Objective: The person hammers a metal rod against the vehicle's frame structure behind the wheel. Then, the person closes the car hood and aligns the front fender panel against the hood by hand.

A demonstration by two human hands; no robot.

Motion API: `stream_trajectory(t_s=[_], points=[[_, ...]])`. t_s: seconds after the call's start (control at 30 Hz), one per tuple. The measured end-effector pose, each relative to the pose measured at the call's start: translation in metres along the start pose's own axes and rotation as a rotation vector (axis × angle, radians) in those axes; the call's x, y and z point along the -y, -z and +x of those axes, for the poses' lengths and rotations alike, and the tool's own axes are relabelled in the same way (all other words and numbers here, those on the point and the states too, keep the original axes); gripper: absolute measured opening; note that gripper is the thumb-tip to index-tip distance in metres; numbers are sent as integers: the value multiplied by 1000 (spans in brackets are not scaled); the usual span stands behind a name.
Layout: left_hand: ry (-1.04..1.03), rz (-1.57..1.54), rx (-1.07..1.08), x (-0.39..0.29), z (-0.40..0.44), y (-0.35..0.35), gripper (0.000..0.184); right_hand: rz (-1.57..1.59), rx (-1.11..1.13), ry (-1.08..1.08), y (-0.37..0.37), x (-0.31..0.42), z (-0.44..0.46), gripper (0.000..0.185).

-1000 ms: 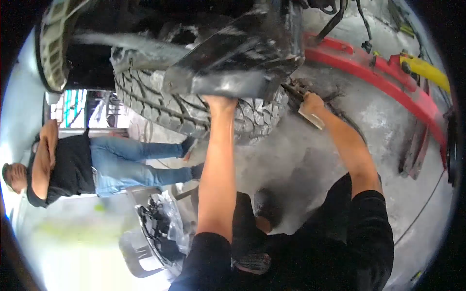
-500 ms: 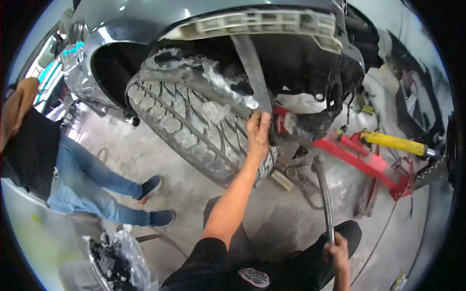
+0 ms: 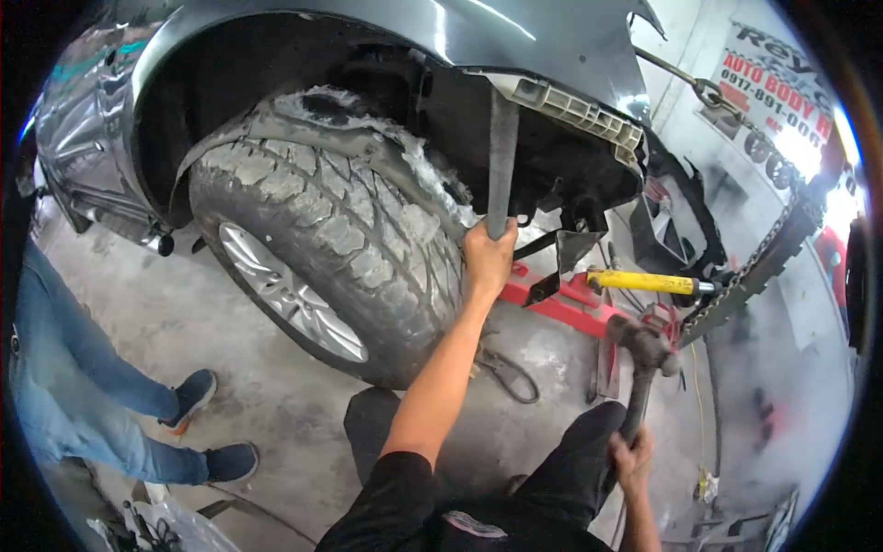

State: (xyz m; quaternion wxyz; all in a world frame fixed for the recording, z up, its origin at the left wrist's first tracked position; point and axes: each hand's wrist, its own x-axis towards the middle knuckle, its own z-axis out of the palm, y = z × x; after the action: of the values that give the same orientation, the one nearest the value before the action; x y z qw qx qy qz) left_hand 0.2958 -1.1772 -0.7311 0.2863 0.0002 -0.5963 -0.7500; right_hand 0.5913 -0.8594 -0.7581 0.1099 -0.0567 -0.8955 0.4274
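My left hand (image 3: pixel 489 255) is wrapped round the lower end of a long grey metal bar (image 3: pixel 502 156), which stands nearly upright in the wheel well, its top by the fender edge. Beside that hand is the large, dusty tire (image 3: pixel 340 230). My right hand (image 3: pixel 633 458) grips the handle of a hammer (image 3: pixel 644 354), its metal head raised in front of the red frame. Above the bar's right side runs a pale ribbed plastic strip (image 3: pixel 579 115) under the grey fender (image 3: pixel 543 37).
A red frame (image 3: pixel 570 308) with a yellow cylinder (image 3: pixel 644 281) and a chain (image 3: pixel 773 230) stands at right. Another person's jeans and shoes (image 3: pixel 230 462) show at left. A looped tool (image 3: pixel 510 375) lies on the floor. A wall banner (image 3: pixel 773 83) hangs upper right.
The view has shifted toward the wheel well and right wall. The bar stands more upright in my left hand. My right hand has raised the hammer, its head now clearly visible.
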Motion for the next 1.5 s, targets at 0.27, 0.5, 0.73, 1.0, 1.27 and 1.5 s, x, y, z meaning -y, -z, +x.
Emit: stream_trajectory(t_s=[0.27,0.5,0.73,1.0,1.27,1.5], points=[[-7,64,-5,3,-2,6,23,-329,-31,647,-7,144,92,30],[-190,-298,-62,26,5,-11,27,-468,-42,909,-30,184,134,35],[-94,134,45,-11,-3,2,31,-549,20,1206,-43,225,155,40],[-196,70,-158,30,14,-11,27,-470,7,1723,-52,283,142,24],[-34,53,-24,11,9,-15,26,-818,-98,978,-32,237,243,40],[-105,221,-67,9,14,-8,24,-831,64,1102,-45,188,202,38]])
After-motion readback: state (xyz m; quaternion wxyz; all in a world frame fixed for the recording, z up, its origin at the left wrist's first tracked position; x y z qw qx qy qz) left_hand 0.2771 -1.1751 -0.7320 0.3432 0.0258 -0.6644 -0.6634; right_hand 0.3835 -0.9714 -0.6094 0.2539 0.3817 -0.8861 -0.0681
